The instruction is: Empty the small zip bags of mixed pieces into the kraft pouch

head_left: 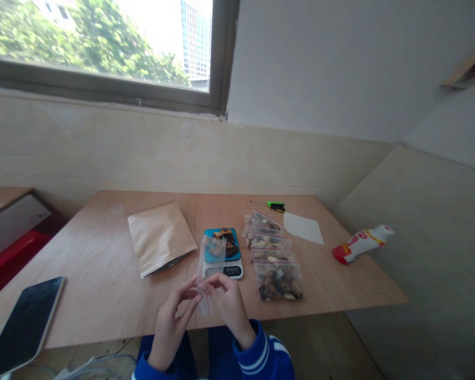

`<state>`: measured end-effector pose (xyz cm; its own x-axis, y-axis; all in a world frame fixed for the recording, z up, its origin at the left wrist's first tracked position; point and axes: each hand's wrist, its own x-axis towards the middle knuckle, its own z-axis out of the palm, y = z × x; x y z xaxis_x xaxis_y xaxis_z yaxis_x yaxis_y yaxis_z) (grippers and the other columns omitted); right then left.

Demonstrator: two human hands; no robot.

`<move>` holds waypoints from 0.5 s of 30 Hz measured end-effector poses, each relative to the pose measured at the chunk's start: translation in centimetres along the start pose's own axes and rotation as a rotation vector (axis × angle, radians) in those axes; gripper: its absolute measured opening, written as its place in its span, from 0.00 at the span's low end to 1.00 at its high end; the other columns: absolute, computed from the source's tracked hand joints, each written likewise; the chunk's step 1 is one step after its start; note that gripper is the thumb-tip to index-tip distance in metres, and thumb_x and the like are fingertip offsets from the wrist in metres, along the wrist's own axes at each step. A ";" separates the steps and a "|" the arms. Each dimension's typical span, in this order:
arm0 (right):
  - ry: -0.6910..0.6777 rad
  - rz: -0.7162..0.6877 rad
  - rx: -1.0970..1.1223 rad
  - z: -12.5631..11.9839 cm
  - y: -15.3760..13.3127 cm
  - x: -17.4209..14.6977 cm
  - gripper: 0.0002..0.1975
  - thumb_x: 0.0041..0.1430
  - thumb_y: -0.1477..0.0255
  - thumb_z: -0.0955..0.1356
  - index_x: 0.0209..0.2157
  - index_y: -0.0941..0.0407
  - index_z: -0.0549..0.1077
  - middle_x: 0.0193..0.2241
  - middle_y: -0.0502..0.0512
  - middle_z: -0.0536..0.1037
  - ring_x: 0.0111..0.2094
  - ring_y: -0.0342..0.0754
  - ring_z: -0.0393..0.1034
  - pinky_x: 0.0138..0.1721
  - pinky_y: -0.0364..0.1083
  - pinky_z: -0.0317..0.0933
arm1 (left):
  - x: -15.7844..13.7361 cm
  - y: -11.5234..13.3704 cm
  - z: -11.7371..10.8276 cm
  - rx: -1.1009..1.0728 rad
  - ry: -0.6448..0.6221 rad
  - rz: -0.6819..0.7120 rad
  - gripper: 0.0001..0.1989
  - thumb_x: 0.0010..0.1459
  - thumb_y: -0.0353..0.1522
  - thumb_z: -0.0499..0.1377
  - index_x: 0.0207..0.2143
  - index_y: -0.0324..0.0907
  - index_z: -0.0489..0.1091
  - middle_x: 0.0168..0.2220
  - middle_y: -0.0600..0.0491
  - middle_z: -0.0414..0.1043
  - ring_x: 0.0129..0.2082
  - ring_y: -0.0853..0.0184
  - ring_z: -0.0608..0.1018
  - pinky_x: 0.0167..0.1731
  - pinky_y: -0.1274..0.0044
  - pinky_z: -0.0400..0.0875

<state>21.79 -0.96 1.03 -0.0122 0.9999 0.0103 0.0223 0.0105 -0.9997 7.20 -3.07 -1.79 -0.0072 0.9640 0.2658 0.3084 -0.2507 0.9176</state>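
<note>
A clear zip-lock bag hangs between my two hands, just in front of a kitchen scale. My left hand pinches its edge between thumb and fingers. On the other side, my right hand grips the bag near its red-lined seal. Dark dried pieces, which look like mushrooms, lie on the scale's blue top, partly behind the see-through bag. The digits on the scale's display are too small to read. To the right, several filled zip-lock bags of dried pieces overlap in a row.
A brown paper pouch lies left of the scale. A tablet rests at the table's left front. Behind the filled bags are a green-handled screwdriver and white paper. A red-and-white bottle lies near the right edge.
</note>
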 end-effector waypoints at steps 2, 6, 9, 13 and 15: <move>-0.013 -0.015 -0.015 -0.1 -0.1 0.0 0.11 0.52 0.63 0.71 0.26 0.57 0.76 0.24 0.51 0.76 0.29 0.46 0.69 0.34 0.44 0.62 | 0.1 -0.3 0.4 -0.007 0.045 0.014 0.15 0.57 0.38 0.60 0.45 0.44 0.71 0.34 0.52 0.78 0.33 0.65 0.80 0.33 0.75 0.76; -0.002 -0.034 -0.037 0.0 0.0 0.1 0.11 0.53 0.63 0.70 0.26 0.57 0.75 0.25 0.51 0.75 0.29 0.46 0.68 0.34 0.44 0.62 | 1.0 -0.3 0.7 0.022 0.116 0.126 0.07 0.56 0.36 0.61 0.35 0.44 0.74 0.30 0.53 0.76 0.32 0.66 0.78 0.32 0.76 0.74; 0.061 -0.029 0.002 -0.2 0.3 0.5 0.13 0.53 0.60 0.69 0.26 0.57 0.71 0.24 0.51 0.74 0.27 0.45 0.68 0.32 0.44 0.62 | 1.8 -0.1 0.6 0.062 0.139 0.203 0.04 0.57 0.34 0.60 0.31 0.44 0.73 0.30 0.54 0.72 0.32 0.67 0.76 0.31 0.77 0.72; 0.293 -0.024 0.041 -1.7 1.2 1.7 0.17 0.54 0.56 0.68 0.24 0.55 0.64 0.20 0.48 0.70 0.24 0.44 0.66 0.29 0.43 0.62 | 2.4 -0.1 -0.1 0.156 0.267 0.225 0.03 0.58 0.31 0.59 0.30 0.44 0.70 0.36 0.52 0.70 0.38 0.66 0.75 0.39 0.73 0.71; 0.314 -0.028 -0.014 -2.6 1.6 2.4 0.18 0.54 0.55 0.67 0.24 0.54 0.64 0.20 0.48 0.69 0.23 0.44 0.66 0.28 0.43 0.62 | 2.7 0.0 -0.3 0.210 0.301 0.247 0.03 0.58 0.31 0.58 0.30 0.44 0.68 0.41 0.50 0.70 0.43 0.64 0.74 0.46 0.69 0.69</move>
<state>24.36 1.52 -0.48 0.2966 0.9539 0.0463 0.0399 0.0361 -0.9986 6.87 -0.49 -0.92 -0.1758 0.8008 0.5725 0.5216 -0.4175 0.7441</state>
